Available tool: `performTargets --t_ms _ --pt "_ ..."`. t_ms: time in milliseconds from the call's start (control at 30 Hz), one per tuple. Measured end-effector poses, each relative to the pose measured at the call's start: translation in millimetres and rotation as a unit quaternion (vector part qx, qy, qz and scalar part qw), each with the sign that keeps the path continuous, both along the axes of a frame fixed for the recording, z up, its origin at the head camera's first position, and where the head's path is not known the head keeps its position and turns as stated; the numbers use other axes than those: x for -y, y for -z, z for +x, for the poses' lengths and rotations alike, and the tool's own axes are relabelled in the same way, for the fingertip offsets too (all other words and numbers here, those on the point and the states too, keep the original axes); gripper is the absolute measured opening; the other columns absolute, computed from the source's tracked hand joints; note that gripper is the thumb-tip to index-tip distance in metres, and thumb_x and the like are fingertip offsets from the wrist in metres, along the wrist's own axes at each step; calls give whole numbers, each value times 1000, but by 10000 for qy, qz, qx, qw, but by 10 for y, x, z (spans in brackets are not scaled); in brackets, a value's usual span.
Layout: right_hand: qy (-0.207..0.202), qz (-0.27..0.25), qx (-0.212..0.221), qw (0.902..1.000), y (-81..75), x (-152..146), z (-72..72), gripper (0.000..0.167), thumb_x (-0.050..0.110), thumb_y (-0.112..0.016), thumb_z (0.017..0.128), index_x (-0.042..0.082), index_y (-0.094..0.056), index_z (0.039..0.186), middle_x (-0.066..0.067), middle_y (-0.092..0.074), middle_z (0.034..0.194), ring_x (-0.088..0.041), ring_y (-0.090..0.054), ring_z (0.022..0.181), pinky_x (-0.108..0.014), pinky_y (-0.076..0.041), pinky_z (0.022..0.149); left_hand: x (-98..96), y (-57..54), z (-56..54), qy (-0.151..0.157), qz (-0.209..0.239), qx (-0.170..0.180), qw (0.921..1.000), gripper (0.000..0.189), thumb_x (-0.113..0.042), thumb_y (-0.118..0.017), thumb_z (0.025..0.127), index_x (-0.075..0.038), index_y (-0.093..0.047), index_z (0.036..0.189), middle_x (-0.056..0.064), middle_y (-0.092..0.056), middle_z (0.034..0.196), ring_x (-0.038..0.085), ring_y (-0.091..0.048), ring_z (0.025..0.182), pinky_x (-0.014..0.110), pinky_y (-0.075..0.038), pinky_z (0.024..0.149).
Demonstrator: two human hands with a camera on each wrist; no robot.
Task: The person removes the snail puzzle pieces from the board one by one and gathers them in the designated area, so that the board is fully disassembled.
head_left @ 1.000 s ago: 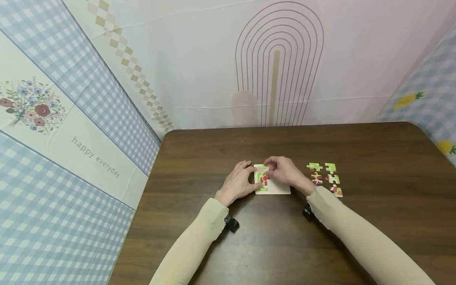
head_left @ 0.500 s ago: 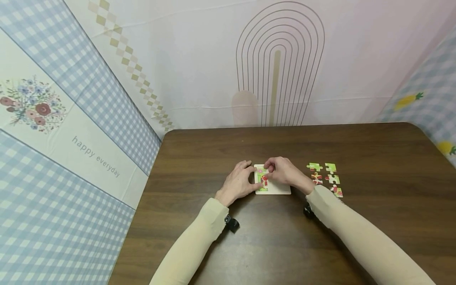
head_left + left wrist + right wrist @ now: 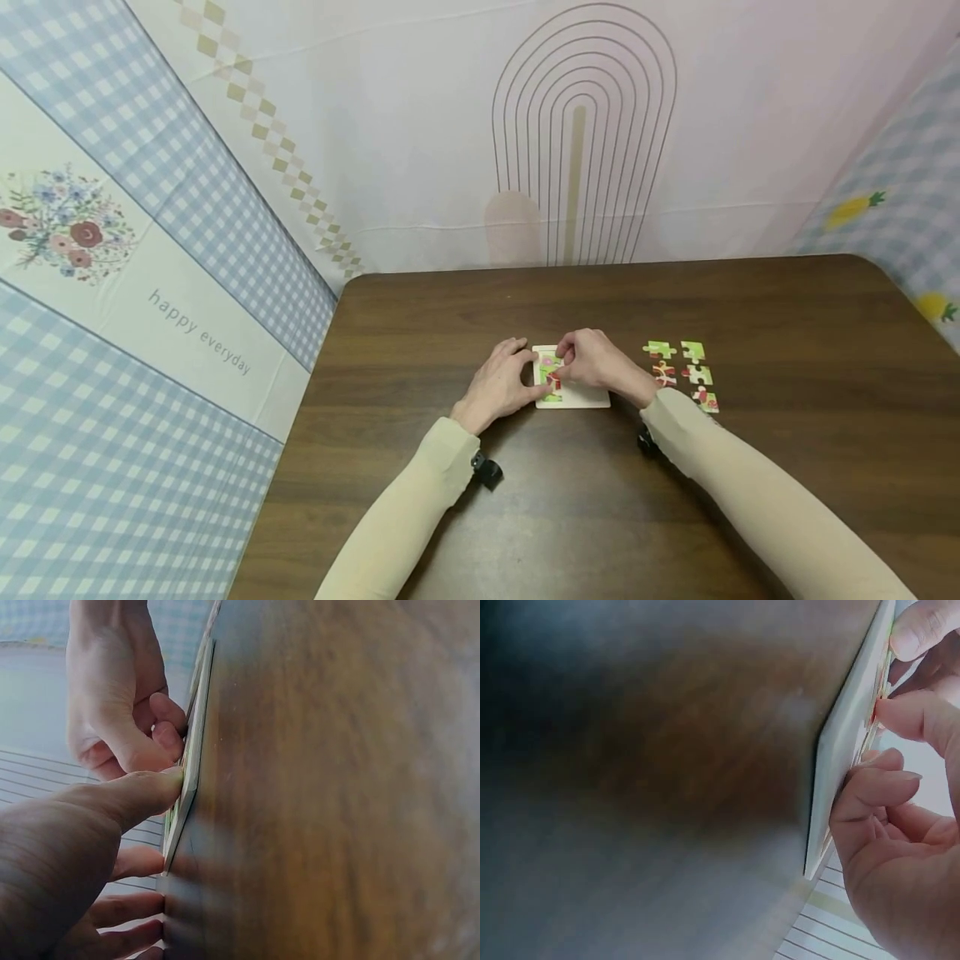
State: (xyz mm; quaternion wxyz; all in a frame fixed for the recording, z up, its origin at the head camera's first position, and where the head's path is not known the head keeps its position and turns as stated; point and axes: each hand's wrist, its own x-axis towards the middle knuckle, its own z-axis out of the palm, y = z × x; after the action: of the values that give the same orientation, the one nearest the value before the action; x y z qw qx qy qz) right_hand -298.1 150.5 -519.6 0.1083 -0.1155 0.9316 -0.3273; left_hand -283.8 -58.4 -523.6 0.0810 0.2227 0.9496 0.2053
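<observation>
A small pale puzzle board (image 3: 592, 398) lies on the table, its left part covered by colourful jigsaw pieces (image 3: 551, 364) in green, pink and red. My left hand (image 3: 498, 383) rests at the board's left side; its thumb presses the pieces and its other fingers spread around the edge. Above the board my right hand (image 3: 600, 358) bends over, thumb and curled fingers on a red-marked puzzle piece (image 3: 876, 711). In the right wrist view the thumb touches this piece, while the fingers hide much of it. In the left wrist view the board (image 3: 196, 742) appears nearly edge-on.
Several loose jigsaw pieces (image 3: 697, 375) lie in two columns right of the board, partly hidden by my right forearm. They rest on a dark wooden table (image 3: 420, 325). Behind it hangs a pale patterned cloth (image 3: 420, 150).
My right thumb and fingers shift slightly at the red piece on the board. The left hand keeps its place, and the loose pieces stay put. The head view has shifted a little.
</observation>
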Motion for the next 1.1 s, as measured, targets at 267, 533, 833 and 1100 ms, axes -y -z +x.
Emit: performTargets --t_ms 267,533,833,1100 --pt "75 -24 -150 9999 -69 -248 3 27 15 -85 89 0 -76 110 -7 -72 91 -17 -64 81 -31 -52 76 23 212 -121 55 223 -98 9997 64 -47 -82 95 -13 -68 147 13 -49 171 31 -38 165 49 -40 131" --pt "234 37 -324 9992 -82 -809 13 25 13 -82 91 -2 -74 109 -7 -68 88 -18 -59 80 -31 -49 75 0 39 -40 27 110 -15 9999 60 -42 -81 98 -12 -67 148 13 -48 172 33 -37 165 49 -40 131" --pt "126 376 -295 9988 -56 -1190 -115 25 11 -80 91 -3 -73 111 -8 -66 89 -18 -58 80 -34 -49 76 -29 44 -53 -28 138 -21 9999 60 -42 -82 97 -12 -67 148 13 -48 172 33 -37 165 49 -40 131" --pt "-40 444 16 9990 -68 -1260 -169 24 9 -79 94 -3 -70 113 -9 -63 93 -20 -56 81 -33 -47 71 -37 31 -56 12 145 -12 9999 60 -41 -82 98 -12 -67 148 14 -48 172 33 -37 165 49 -39 131"
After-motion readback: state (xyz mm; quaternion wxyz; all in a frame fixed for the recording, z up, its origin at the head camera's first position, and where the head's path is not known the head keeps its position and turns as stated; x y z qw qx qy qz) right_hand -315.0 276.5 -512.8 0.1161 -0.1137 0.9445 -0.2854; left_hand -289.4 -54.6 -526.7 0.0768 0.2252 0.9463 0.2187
